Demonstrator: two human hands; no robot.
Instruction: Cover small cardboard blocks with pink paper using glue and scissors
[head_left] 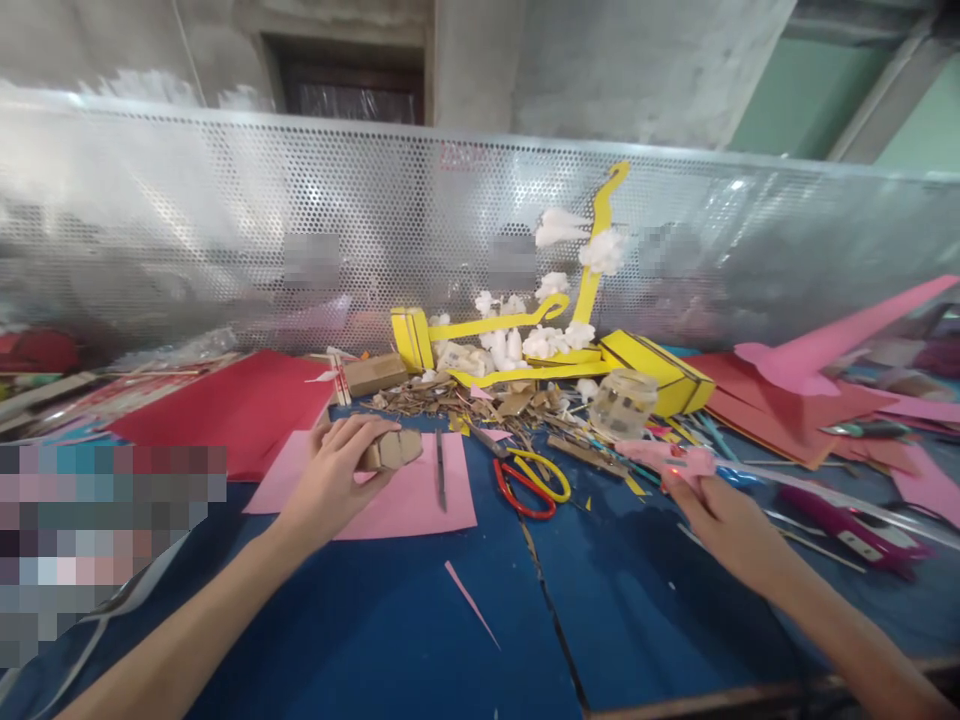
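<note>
My left hand [336,478] is closed around a small brown cardboard piece [393,449], held over a pink paper sheet [405,494] on the blue table top [420,620]. My right hand [724,518] reaches to the right and pinches a pink glue gun [679,461] with a red light on it. A thin dark blade [440,468] lies on the pink sheet just right of the left hand. Scissors with red and yellow handles [531,482] lie between the two hands.
A yellow cardboard model with white cotton tufts [551,335] stands at the back by a perforated metal screen [225,230]. Cardboard scraps [480,400], a glass jar [622,403], red sheets [232,405], pink paper [825,345] and a magenta cutter [847,520] lie around.
</note>
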